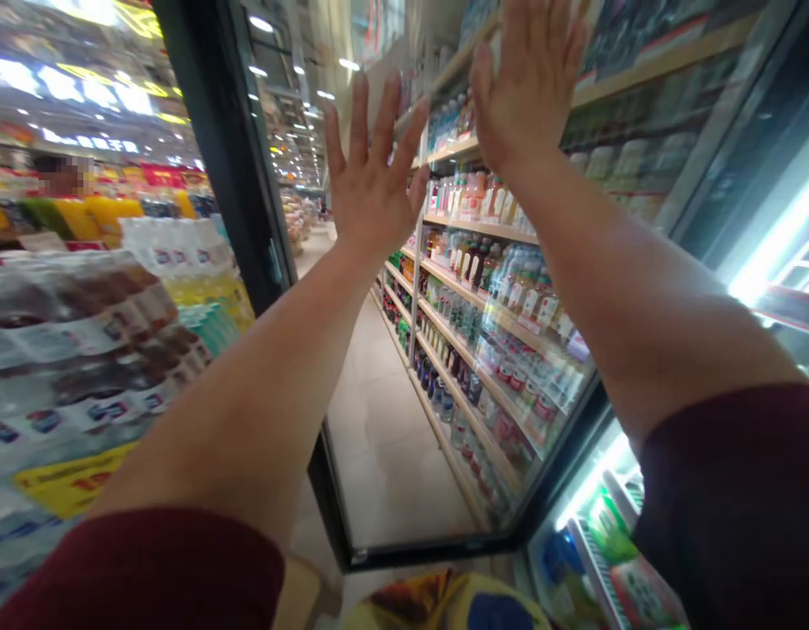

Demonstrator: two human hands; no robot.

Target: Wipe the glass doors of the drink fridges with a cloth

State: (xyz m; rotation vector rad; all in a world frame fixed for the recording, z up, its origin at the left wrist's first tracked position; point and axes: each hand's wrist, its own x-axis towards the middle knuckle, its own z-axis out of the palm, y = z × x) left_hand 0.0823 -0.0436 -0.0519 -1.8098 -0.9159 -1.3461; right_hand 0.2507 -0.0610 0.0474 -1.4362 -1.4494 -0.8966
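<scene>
Both my arms reach up and forward in dark red sleeves. My left hand [371, 171] is raised with fingers spread wide, holding nothing. My right hand [529, 79] is higher, palm forward, fingers stretched out and also empty. Both hands lie in front of a glass cooler door [404, 455] with a black frame that swings open across the view; whether the palms touch the glass I cannot tell. Through the glass I see an aisle with shelves of drink bottles [502, 306].
Stacked shrink-wrapped packs of bottles [82, 332] fill the left side. The lit cooler interior [608, 525] with packaged goods is at lower right. A tiled aisle floor [384, 420] runs ahead. Another person stands far left behind the stacks.
</scene>
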